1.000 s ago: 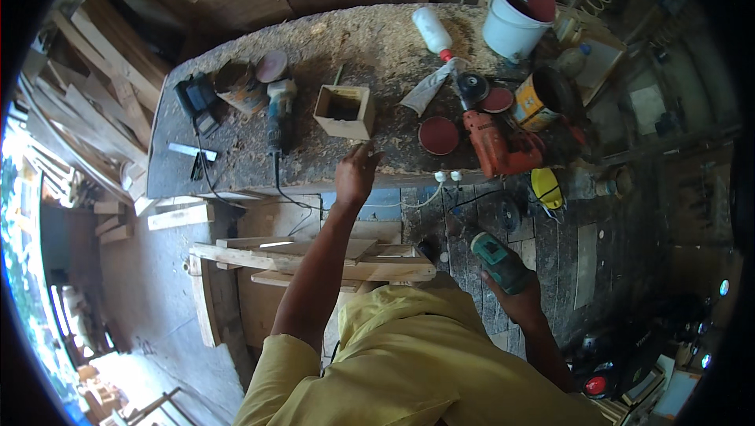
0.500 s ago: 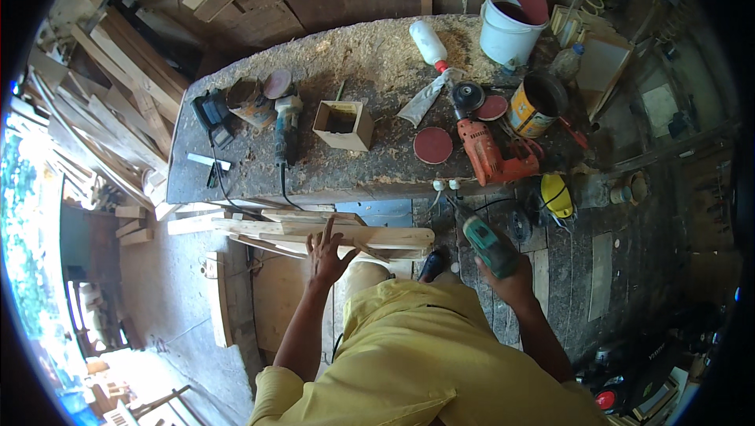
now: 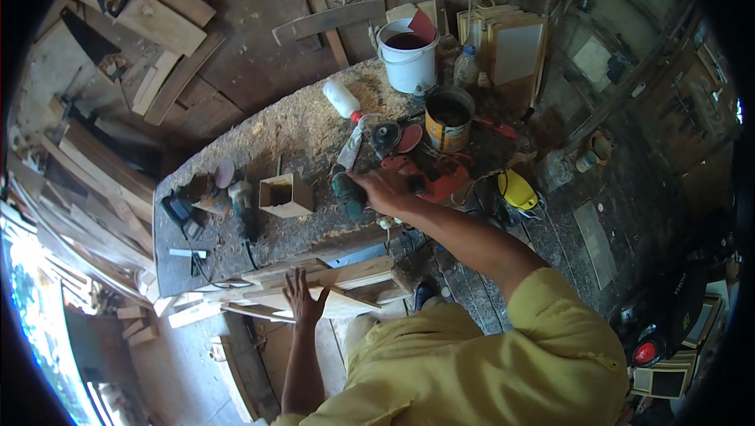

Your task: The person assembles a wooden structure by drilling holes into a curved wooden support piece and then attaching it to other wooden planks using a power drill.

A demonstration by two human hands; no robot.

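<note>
My right hand (image 3: pixel 388 191) reaches across to the bench, its fingers wrapped round a green cordless drill (image 3: pixel 348 196). The drill is at the bench's front part, just left of an orange power tool (image 3: pixel 447 180) that my hand and forearm partly cover. Lower down, my left hand (image 3: pixel 301 300) lies with fingers spread against a pale wooden frame of boards (image 3: pixel 366 275) in front of the bench. A small open wooden box (image 3: pixel 295 200) sits left of the drill. Whether the drill touches the bench top I cannot tell.
The sawdust-strewn bench (image 3: pixel 271 131) also carries a white bucket (image 3: pixel 407 68), a tin can (image 3: pixel 448 131), a white bottle with a red cap (image 3: pixel 341 100) and a grinder (image 3: pixel 242 210). A yellow object (image 3: pixel 519 189) lies on the floor at the right. Handsaws (image 3: pixel 93 42) hang at the upper left.
My right hand has carried the drill up and left, from beside my body to the bench. My left hand stays on the wooden frame, whose boards have tilted. The view has turned.
</note>
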